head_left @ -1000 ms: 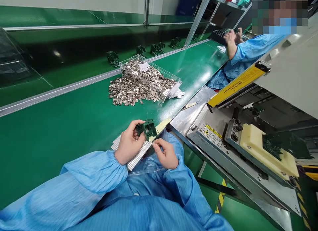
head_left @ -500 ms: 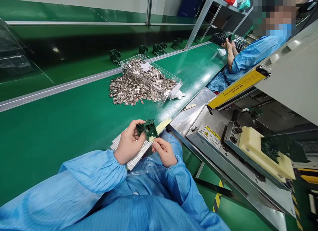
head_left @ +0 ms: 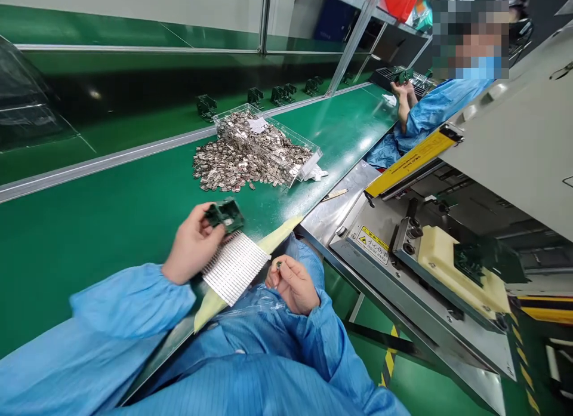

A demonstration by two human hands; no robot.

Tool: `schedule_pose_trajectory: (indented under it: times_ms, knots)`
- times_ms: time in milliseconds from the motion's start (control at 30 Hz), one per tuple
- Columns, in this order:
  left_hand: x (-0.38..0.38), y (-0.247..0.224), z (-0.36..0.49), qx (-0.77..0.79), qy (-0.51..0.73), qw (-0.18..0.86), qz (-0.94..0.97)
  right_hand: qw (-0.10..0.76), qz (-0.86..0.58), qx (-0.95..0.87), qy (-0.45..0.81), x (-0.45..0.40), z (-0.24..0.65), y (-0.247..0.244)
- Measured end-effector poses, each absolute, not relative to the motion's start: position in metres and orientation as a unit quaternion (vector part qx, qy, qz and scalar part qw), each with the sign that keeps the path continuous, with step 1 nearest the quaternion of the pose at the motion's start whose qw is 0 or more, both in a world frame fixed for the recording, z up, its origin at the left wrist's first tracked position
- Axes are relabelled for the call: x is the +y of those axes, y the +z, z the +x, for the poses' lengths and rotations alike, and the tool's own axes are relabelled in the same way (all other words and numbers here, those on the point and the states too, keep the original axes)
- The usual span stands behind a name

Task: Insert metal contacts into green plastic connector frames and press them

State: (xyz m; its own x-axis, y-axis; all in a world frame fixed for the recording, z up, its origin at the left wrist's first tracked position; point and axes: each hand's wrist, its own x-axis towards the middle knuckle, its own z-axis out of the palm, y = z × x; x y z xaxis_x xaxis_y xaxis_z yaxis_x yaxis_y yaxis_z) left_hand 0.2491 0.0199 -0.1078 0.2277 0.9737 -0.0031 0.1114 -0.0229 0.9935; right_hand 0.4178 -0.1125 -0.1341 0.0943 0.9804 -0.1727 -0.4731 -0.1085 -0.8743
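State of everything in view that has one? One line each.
Left hand: gripping green component, raised
Right hand: pinching small part
Silver strip: lying flat, not held
Clear bin: heaped with metal pieces
Metal pieces: piled loose on green bench
Cream fixture: green part seated on it

The left hand (head_left: 192,246) grips a dark green plastic holder (head_left: 225,215) by its edge, held up and tilted, the right hand (head_left: 293,283) pinches a tiny metal piece (head_left: 279,264), and a ribbed silver strip (head_left: 235,267) lies slanted between them.
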Motion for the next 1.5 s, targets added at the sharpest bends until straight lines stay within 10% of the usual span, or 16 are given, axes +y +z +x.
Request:
schedule_pose_trajectory:
  times_ms: [300,467,767,1500]
  knots:
    - [0.038,-0.11,0.133,0.63,0.247,0.186,0.713,0.604,-0.353,-0.258,0.667,-0.12,0.397,-0.117]
    - [-0.013,-0.098,0.138,0.536,0.405,0.03,0.74,0.591,-0.368,-0.294,0.654,-0.125,0.387,-0.116]
    - [-0.057,-0.069,0.206,0.077,0.266,0.409,0.869,0.483,-0.401,-0.425,0.652,-0.142,0.381,-0.096]
    - [-0.072,-0.088,0.208,0.118,0.395,0.193,0.89,0.544,-0.377,-0.231,0.713,-0.146,0.359,-0.116]
